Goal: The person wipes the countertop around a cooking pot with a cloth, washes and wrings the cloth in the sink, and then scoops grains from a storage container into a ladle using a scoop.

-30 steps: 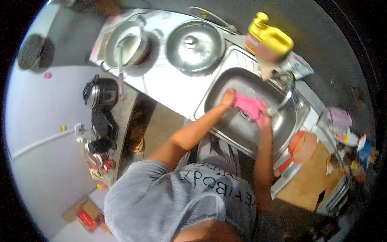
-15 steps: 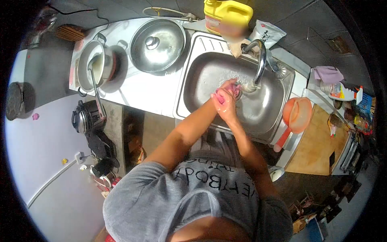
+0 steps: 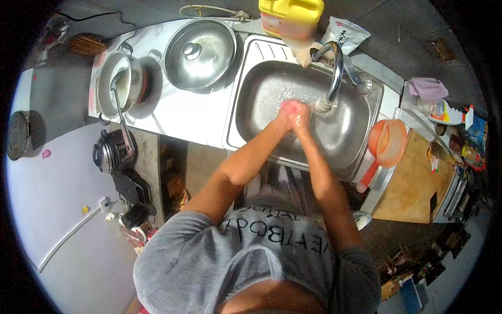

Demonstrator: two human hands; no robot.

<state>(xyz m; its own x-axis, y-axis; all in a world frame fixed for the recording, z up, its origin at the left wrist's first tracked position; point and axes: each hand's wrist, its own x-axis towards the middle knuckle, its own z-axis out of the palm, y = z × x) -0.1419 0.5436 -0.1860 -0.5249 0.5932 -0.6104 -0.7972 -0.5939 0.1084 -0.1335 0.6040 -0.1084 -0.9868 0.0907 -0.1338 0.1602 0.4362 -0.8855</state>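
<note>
Over the steel sink, my left hand and my right hand are pressed together around a bunched, soft pink cloth. The cloth shows mostly at the far side of my fingers; the rest is hidden inside my grip. Both hands look wet, and the fingers are partly blurred. Just to their right arches a chrome faucet, its spout pointing down into the basin. Drops and wet patches mark the basin floor beyond my hands.
A lidded pan and a pot with a ladle stand on the left counter. Behind the sink are a yellow jug and a white bag. An orange strainer and a cutting board lie right.
My hands have come closer together on the pink cloth and turned so that their backs show more. The view has shifted slightly. Both hands stay over the basin.
</note>
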